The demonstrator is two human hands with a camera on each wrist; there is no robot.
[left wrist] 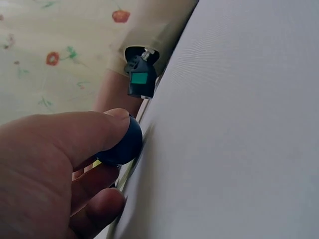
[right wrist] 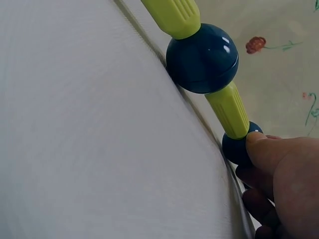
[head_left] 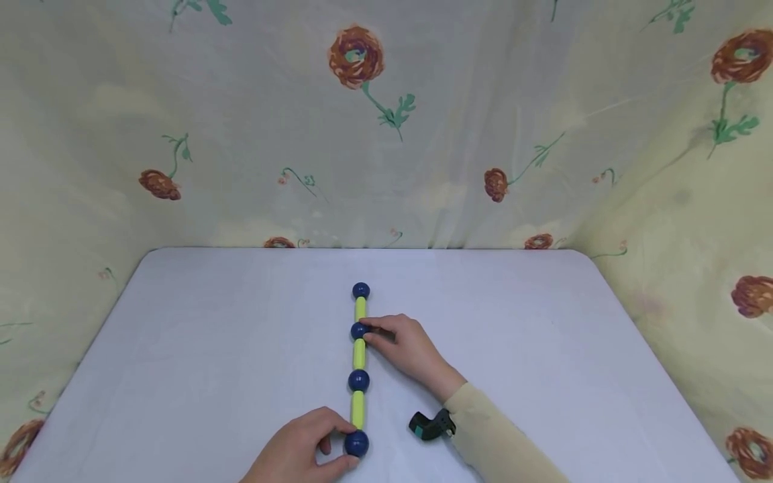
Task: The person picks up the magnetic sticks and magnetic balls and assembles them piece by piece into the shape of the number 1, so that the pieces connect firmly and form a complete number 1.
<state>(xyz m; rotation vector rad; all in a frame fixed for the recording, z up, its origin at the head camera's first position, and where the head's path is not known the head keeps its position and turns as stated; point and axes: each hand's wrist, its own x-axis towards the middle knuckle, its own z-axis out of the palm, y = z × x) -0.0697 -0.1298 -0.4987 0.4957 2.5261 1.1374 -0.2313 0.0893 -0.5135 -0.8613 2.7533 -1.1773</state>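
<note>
A straight chain of dark blue balls and yellow-green rods (head_left: 359, 354) runs from near to far on the white table. My left hand (head_left: 308, 443) pinches the nearest blue ball (head_left: 356, 444) between thumb and fingers; the left wrist view shows this ball (left wrist: 125, 145) partly covered by the thumb. Farther up, my right hand (head_left: 407, 345) pinches the second ball from the far end (head_left: 359, 331). Beyond it, the farthest ball (head_left: 361, 290) sits untouched at the chain's end. Another ball (head_left: 359, 380) lies between the two hands, with a rod on either side.
The white tabletop (head_left: 181, 349) stretches to both sides of the chain. Behind it hangs a flowered cloth (head_left: 453, 134). A small black device (head_left: 430, 425) sticks out at the right sleeve (head_left: 501, 436).
</note>
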